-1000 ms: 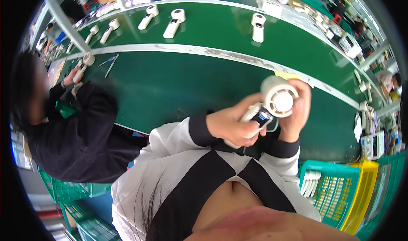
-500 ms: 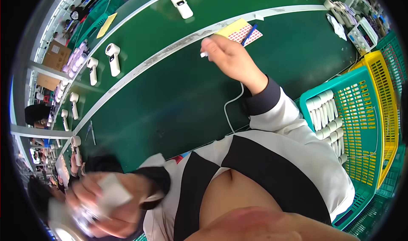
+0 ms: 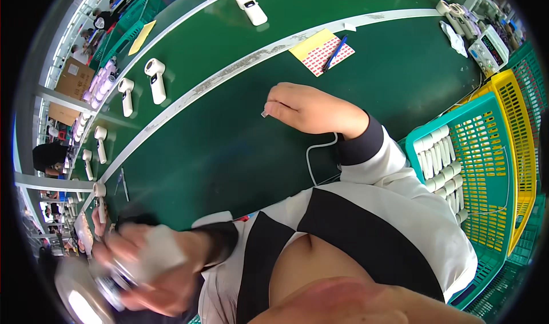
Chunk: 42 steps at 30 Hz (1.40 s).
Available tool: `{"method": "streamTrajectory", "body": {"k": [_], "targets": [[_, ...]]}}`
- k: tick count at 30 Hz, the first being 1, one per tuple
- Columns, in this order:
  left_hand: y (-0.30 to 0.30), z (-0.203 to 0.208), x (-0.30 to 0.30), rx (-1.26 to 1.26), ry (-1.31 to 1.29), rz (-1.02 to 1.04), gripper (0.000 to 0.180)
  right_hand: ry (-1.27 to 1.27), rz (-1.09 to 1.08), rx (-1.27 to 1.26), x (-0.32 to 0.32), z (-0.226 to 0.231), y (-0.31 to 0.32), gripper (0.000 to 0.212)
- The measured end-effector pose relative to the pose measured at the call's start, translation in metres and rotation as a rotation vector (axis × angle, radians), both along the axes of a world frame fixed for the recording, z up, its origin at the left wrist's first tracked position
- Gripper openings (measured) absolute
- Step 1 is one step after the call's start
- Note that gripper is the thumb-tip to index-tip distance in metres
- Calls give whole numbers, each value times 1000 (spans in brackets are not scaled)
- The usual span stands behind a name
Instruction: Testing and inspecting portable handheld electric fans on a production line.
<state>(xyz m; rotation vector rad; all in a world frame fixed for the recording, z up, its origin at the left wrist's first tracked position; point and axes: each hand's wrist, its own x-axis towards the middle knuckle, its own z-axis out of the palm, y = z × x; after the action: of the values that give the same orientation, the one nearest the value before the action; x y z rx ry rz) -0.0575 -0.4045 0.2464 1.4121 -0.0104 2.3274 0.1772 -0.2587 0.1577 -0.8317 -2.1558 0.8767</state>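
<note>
At the lower left, my left hand (image 3: pixel 154 267) is closed around a white handheld fan (image 3: pixel 80 292). Motion smears both, and the fan's round head points toward the lower left edge. Over the middle of the green bench (image 3: pixel 229 152), my right hand (image 3: pixel 311 108) pinches a small cable plug (image 3: pixel 264 114), whose tip pokes out past the thumb. A white cable (image 3: pixel 311 158) runs from under my right wrist back to the near bench edge. Beyond that hand lie a red-marked label sheet with a yellow part (image 3: pixel 319 52) and a blue pen (image 3: pixel 335 52) on it.
Several white fans, one of them here (image 3: pixel 251 8), lie beyond the pale rail (image 3: pixel 229 67). Tweezers (image 3: pixel 123 184) rest at left. To the right stand a green basket (image 3: pixel 497 170) of white fans, a yellow basket (image 3: pixel 523 152) and a meter box (image 3: pixel 489 50).
My right hand has come nearer, away from the label sheet, uncovering more of it. My left hand and the fan stay at the lower left, shifted slightly and still blurred.
</note>
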Motion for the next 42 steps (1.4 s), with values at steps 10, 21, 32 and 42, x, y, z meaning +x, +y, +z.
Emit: {"method": "streamTrajectory", "body": {"k": [10, 21, 32, 42], "targets": [[53, -19, 25, -872, -1, -743, 52, 38, -55, -113, -8, 12, -5, 28], [68, -91, 32, -1080, 132, -737, 50, 228, 138, -60, -12, 18, -18, 28], [75, -92, 39, -868, 488, -441, 49, 258, 29, 92, -23, 9, -20, 25], [76, -89, 45, -932, 552, -301, 49, 279, 106, -27, -22, 2, -16, 20]]}}
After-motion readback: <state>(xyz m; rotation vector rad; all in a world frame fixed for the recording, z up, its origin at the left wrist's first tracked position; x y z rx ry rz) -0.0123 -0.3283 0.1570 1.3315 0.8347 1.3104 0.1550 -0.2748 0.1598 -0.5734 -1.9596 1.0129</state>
